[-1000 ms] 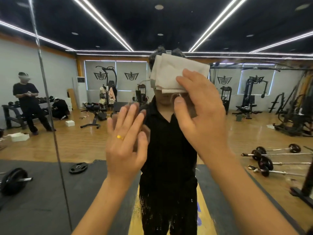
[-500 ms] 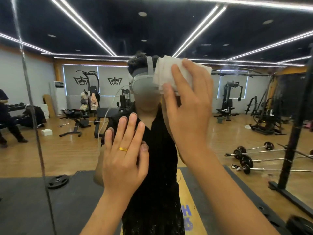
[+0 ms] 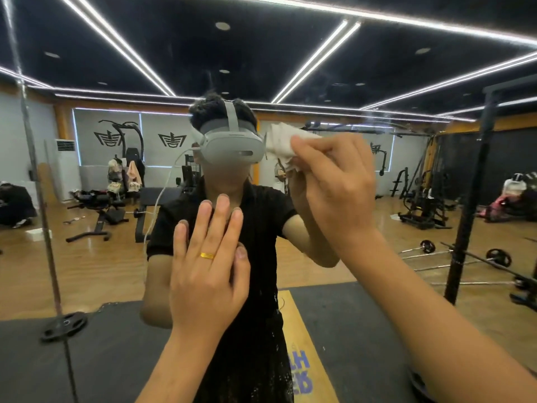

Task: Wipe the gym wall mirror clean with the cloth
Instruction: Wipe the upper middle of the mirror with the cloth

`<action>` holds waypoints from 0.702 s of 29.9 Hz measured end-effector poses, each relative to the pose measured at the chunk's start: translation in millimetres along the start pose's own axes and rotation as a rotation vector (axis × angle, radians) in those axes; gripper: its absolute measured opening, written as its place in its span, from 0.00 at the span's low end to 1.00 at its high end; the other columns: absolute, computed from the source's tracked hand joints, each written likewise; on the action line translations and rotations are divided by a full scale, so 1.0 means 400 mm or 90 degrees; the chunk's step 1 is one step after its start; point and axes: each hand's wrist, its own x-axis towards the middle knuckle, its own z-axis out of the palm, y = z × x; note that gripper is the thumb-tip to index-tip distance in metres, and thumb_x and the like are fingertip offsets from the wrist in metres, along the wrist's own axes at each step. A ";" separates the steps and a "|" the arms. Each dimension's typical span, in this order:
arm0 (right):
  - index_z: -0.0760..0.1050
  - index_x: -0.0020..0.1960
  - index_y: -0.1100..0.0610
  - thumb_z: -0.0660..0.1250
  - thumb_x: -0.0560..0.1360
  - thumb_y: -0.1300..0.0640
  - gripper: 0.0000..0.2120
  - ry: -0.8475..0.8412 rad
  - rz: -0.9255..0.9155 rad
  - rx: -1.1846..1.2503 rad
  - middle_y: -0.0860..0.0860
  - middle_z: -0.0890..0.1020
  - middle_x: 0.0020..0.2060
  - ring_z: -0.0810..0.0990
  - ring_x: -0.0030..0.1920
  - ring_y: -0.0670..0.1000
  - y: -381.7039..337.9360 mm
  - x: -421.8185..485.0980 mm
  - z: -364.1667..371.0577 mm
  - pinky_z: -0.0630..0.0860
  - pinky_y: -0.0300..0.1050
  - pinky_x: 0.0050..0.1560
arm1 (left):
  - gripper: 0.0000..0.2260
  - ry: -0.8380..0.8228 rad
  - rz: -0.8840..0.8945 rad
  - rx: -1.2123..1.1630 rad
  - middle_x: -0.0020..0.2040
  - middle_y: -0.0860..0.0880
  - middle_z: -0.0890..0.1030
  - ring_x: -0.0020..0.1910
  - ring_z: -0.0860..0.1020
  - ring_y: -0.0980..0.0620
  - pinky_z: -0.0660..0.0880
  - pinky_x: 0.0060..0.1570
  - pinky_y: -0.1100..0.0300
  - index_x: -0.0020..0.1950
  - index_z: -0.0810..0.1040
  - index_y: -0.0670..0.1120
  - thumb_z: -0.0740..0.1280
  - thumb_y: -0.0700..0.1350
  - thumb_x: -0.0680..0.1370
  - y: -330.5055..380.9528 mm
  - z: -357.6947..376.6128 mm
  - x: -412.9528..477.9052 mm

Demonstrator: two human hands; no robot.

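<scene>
Two hands are raised in front of the wall mirror (image 3: 377,234), which fills the whole view and reflects the gym hall. The right hand (image 3: 337,187) is up at head height, right of centre, with its fingers curled around a crumpled white cloth (image 3: 283,139); the cloth bunches out to the left of the fingertips and sits against the glass, just right of the reflected grey headset (image 3: 232,148). The thumb and index finger pinch the lower edge of the cloth, and the rest of the hand is closed over it.

The left hand (image 3: 207,274) is lower and nearer the centre, spread flat with all fingers straight and only slightly apart, palm toward the glass. It holds nothing. A gold ring (image 3: 207,255) sits on one of its fingers. Whether the palm actually presses on the mirror cannot be told from this angle.

In the reflection, the person in a black shirt (image 3: 261,216) stands on a dark floor mat (image 3: 116,344). A weight plate (image 3: 64,325) lies on the mat at far left, and barbells (image 3: 465,254) rest on the wooden floor at the right.
</scene>
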 end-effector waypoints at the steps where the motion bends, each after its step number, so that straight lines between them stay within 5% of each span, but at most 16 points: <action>1: 0.85 0.56 0.64 0.62 0.85 0.54 0.16 0.018 0.003 -0.005 0.59 0.83 0.45 0.72 0.49 0.53 0.017 0.035 0.005 0.75 0.49 0.45 | 0.21 0.001 0.000 -0.001 0.78 0.41 0.68 0.80 0.63 0.44 0.51 0.81 0.46 0.75 0.73 0.40 0.62 0.41 0.82 0.000 0.000 0.000; 4: 0.86 0.54 0.62 0.58 0.85 0.49 0.22 0.082 0.031 -0.014 0.58 0.83 0.45 0.72 0.50 0.52 0.059 0.127 0.020 0.75 0.49 0.45 | 0.21 -0.001 0.002 -0.002 0.78 0.41 0.69 0.80 0.63 0.44 0.51 0.81 0.46 0.75 0.73 0.40 0.62 0.41 0.82 0.002 0.000 0.002; 9: 0.84 0.58 0.64 0.67 0.81 0.58 0.12 0.021 0.071 -0.002 0.59 0.83 0.48 0.78 0.51 0.55 0.009 0.053 0.015 0.76 0.45 0.50 | 0.21 -0.004 -0.002 -0.013 0.78 0.42 0.69 0.80 0.63 0.44 0.55 0.80 0.44 0.75 0.73 0.41 0.61 0.42 0.82 0.003 -0.001 0.002; 15: 0.79 0.67 0.63 0.48 0.88 0.49 0.27 -0.046 0.038 -0.045 0.61 0.83 0.58 0.76 0.58 0.55 0.003 0.056 -0.005 0.74 0.45 0.58 | 0.20 -0.005 -0.003 -0.019 0.77 0.42 0.69 0.80 0.63 0.44 0.58 0.79 0.41 0.75 0.73 0.40 0.61 0.42 0.83 0.001 0.000 -0.001; 21: 0.82 0.60 0.66 0.58 0.87 0.55 0.19 -0.027 -0.014 0.000 0.62 0.83 0.54 0.80 0.57 0.58 0.020 0.019 -0.006 0.79 0.50 0.59 | 0.20 -0.005 -0.002 -0.020 0.78 0.42 0.69 0.80 0.63 0.44 0.55 0.80 0.43 0.75 0.73 0.41 0.62 0.42 0.83 0.000 0.001 -0.002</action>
